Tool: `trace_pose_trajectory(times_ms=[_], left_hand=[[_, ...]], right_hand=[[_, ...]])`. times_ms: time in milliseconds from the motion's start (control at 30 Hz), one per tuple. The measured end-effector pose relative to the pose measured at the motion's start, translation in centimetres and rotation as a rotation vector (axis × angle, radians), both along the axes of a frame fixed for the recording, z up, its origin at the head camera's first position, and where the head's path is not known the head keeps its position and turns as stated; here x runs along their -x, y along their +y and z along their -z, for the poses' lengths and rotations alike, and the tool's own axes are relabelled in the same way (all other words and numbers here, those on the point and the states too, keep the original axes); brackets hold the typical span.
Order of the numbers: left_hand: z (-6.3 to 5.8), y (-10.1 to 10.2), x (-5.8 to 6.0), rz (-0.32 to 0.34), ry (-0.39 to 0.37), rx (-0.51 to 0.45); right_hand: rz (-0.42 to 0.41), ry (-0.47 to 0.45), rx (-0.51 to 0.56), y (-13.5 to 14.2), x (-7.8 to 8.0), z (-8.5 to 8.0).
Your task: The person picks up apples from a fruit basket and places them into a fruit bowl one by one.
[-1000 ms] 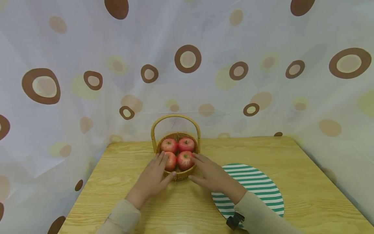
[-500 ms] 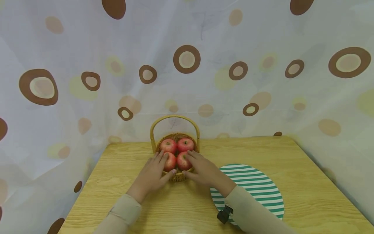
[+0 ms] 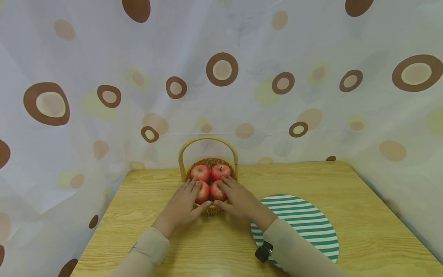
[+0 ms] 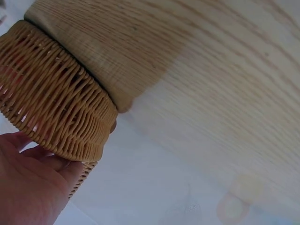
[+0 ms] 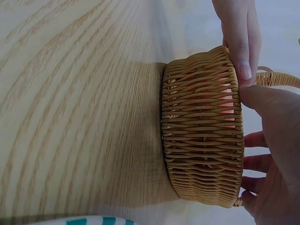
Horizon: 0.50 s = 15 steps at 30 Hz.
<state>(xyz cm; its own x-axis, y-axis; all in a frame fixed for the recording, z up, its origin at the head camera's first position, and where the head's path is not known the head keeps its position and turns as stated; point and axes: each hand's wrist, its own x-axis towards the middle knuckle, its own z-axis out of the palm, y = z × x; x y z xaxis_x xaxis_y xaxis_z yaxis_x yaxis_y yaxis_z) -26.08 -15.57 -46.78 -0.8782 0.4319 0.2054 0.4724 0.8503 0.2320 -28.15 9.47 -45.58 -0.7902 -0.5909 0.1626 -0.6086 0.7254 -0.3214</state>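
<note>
Several red apples (image 3: 220, 172) sit in a round wicker basket (image 3: 213, 211) with a tall arched handle, at the middle of the table's back part. My left hand (image 3: 180, 206) lies with extended fingers over the basket's left rim and the front left apple (image 3: 203, 192). Over the right rim and the front right apple (image 3: 218, 192) lies my right hand (image 3: 242, 200), its fingers also extended. Both thumbs are near the front rim, close to each other. In the right wrist view the basket wall (image 5: 201, 131) stands on the tabletop, and fingertips are partly hidden behind the rim.
A round green-and-white striped mat (image 3: 301, 219) lies right of the basket, partly under my right forearm. The wooden table (image 3: 138, 215) meets a spotted cloth backdrop (image 3: 256, 104) behind and at both sides. A small black device (image 3: 264, 252) is on the right wrist.
My right hand has moved left and onto the basket's right rim and front right apple, its thumb nearing the left thumb. My left hand and the basket have hardly moved.
</note>
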Motion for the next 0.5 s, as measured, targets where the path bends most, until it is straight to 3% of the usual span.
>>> trace_pose_trajectory(times_ms=[500], left_hand=[[0.41,-0.13,0.57,0.022,0.001,0.036]], right_hand=[[-0.035,-0.044,-0.015,-0.18,0.56,0.15]])
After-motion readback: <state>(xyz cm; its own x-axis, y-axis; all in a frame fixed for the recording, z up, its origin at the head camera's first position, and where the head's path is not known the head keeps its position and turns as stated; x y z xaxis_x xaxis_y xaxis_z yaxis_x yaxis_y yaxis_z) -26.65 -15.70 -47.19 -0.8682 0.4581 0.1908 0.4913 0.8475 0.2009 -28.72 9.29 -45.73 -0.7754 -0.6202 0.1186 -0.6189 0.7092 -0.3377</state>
